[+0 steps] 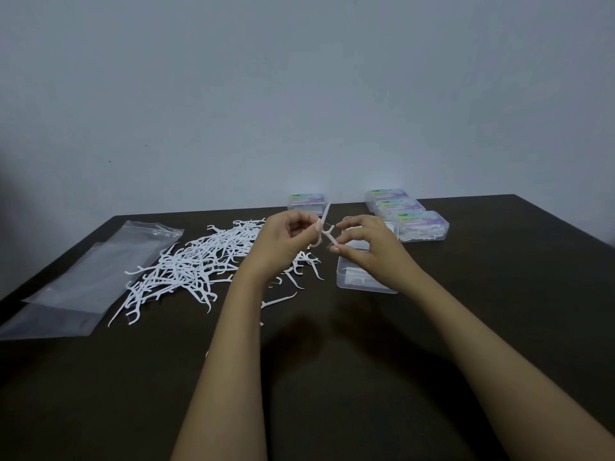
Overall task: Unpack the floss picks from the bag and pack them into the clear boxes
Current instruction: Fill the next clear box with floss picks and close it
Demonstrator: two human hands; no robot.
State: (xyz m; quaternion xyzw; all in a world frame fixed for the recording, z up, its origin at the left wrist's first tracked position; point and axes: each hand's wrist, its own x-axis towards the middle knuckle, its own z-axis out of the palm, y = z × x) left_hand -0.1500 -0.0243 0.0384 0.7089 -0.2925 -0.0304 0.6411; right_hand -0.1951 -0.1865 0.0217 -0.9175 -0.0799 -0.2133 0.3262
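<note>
Left hand (pixel 287 237) and right hand (pixel 363 245), both raised above the dark counter (pixel 332 377), just left of and over the far end of the open clear box (pixel 344 285).

Left grip: narrow, with thumb and fingertips pinching a white floss pick (pixel 324 215) whose handle points up and away.

Right grip: narrow, with thumb and forefinger pinching the handle of a second floss pick (pixel 328 235). Its forked head meets the first pick between the two hands. Whether the two picks are tangled cannot be told.

The open clear box lies under the right hand and holds a few picks on its floor.

Left of the box, a loose pile of floss picks (pixel 196 261) is spread on the counter, with stray picks reaching the box's left wall.

Farther left, beyond the pile, the clear plastic bag (pixel 83 281) lies flat.

Behind the box, at the far edge of the counter, stands one closed labelled box (pixel 306 201). Behind and to the right is a row of three closed boxes (pixel 411 216), the nearest showing picks inside.
</note>
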